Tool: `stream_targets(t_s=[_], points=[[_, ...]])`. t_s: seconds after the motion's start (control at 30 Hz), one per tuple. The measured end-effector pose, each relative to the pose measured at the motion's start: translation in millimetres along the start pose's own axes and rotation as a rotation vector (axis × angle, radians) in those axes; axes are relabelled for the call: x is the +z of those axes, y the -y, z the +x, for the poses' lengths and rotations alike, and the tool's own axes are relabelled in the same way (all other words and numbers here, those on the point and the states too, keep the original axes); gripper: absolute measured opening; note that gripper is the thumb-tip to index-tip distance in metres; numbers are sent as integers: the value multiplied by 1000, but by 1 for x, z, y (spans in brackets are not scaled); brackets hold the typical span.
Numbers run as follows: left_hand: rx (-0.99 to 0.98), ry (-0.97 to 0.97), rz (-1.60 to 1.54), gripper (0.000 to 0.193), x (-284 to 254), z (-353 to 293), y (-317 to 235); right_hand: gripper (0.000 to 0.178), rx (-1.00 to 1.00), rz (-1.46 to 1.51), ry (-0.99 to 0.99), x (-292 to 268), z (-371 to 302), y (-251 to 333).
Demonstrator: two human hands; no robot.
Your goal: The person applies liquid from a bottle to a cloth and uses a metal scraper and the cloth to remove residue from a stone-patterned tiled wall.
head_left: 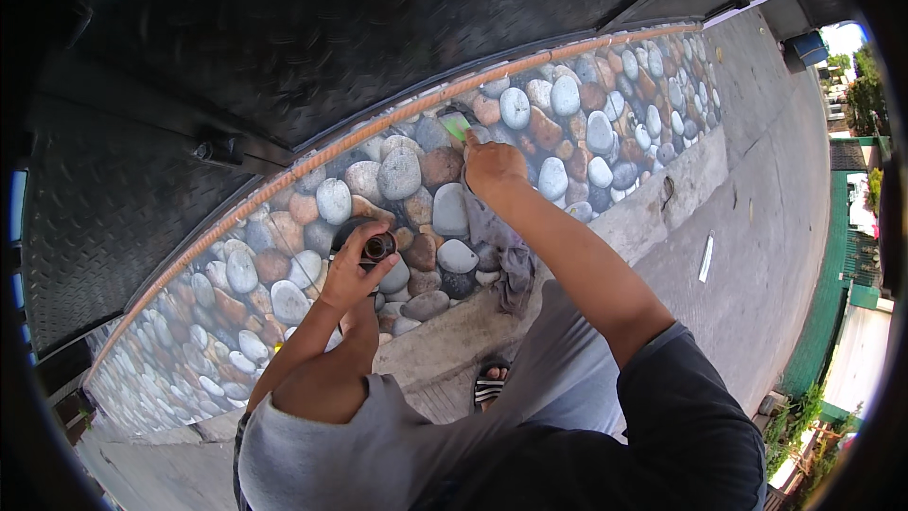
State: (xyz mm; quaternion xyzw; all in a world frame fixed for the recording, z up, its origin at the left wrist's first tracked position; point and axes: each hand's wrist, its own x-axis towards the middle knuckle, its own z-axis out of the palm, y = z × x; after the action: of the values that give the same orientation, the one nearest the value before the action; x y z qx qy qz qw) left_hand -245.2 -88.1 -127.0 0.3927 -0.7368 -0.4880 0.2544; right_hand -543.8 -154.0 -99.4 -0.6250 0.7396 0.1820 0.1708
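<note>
An outdoor spot beside a paved way: sunlit grey concrete (757,218) runs along a pebble-patterned strip (567,95) below black metal panels (378,38), with greenery (799,431) and, toward the distorted rim, what looks like a green fence (810,331).

Black textured panels (284,28) are looming across the upper left; grey concrete pavement (757,255) is stretching along the right; a green wall (819,331) and plants (791,433) are bordering it; daylight is shining.
</note>
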Motion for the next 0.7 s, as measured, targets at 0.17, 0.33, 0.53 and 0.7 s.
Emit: stream_targets(t_s=[0.17, 0.33, 0.53, 0.7], points=[[-6, 28, 15, 52, -3, 0, -4, 59, 54, -21, 7, -24, 1, 2], [67, 14, 27, 52, 0, 1, -1, 60, 20, -44, -1, -10, 2, -8], [95, 1, 22, 50, 2, 2, 5, 60, 5, -36, 53, -3, -1, -6], [13, 29, 64, 51, 7, 8, 2, 60, 21, -37, 5, -1, 14, -9]])
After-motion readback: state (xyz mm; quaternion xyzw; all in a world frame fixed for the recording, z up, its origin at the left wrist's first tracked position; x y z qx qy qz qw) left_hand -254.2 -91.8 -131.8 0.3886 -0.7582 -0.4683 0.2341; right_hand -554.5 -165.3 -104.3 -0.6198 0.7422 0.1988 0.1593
